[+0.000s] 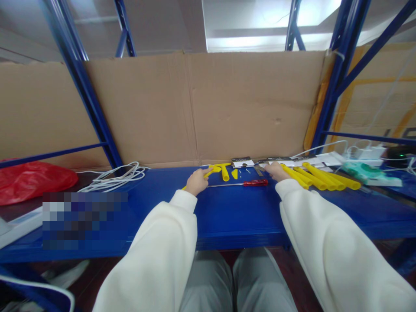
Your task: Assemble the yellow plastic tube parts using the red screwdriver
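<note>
My left hand (196, 182) is closed around a yellow plastic piece (213, 169), whose head sticks out past the fingers toward the back. A bit of yellow also shows below the hand. Beside it lies a yellow tubular part with a crossbar (225, 173), then a small flat yellow piece (235, 174) and several tiny metal bits (248, 170). A screwdriver with a red handle (255, 183) lies across the blue table in front of them. My right hand (275, 171) has its fingers curled beside a flat metal piece (259, 170); what they grip is too small to make out.
Yellow tubes (320, 177) lie to the right of my right hand. Small black-and-white packets (242, 162) line the cardboard wall (195, 108). A green-and-white package (370, 172) and cables are far right. Coiled white cable (130, 175) and a red bag (32, 180) are left. Blue posts (94, 108) frame the table.
</note>
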`<move>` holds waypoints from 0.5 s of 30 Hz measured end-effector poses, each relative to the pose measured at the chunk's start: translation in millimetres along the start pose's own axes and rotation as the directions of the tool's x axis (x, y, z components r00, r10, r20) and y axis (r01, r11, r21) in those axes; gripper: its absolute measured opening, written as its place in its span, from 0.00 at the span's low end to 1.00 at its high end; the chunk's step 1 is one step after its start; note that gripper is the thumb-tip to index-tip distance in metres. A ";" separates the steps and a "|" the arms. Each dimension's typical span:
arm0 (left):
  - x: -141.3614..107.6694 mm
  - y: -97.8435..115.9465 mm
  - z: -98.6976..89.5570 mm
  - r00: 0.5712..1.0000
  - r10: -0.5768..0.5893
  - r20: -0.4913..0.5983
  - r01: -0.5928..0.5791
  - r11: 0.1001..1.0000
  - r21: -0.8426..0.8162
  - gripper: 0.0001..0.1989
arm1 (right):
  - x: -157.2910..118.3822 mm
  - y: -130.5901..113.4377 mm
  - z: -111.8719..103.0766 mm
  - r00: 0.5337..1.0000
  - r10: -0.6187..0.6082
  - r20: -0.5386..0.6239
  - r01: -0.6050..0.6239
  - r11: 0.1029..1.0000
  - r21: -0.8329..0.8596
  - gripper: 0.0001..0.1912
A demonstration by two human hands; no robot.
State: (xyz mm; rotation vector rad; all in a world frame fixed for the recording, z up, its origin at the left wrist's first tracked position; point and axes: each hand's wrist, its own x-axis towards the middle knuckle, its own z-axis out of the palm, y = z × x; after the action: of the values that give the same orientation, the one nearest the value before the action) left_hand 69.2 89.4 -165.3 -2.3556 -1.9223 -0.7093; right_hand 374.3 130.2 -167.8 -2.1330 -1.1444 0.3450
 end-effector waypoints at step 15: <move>0.4 -0.5 0.1 1.000 0.005 0.011 -0.005 1.000 -0.020 0.27 | 13.5 6.3 12.9 0.996 -0.088 -0.005 0.086 0.982 -0.168 0.23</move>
State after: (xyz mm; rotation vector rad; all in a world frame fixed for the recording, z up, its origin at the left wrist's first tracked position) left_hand 68.8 90.0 -165.3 -2.3802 -1.9215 -0.7196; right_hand 379.4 144.5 -180.3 -2.2174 -1.2952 0.2014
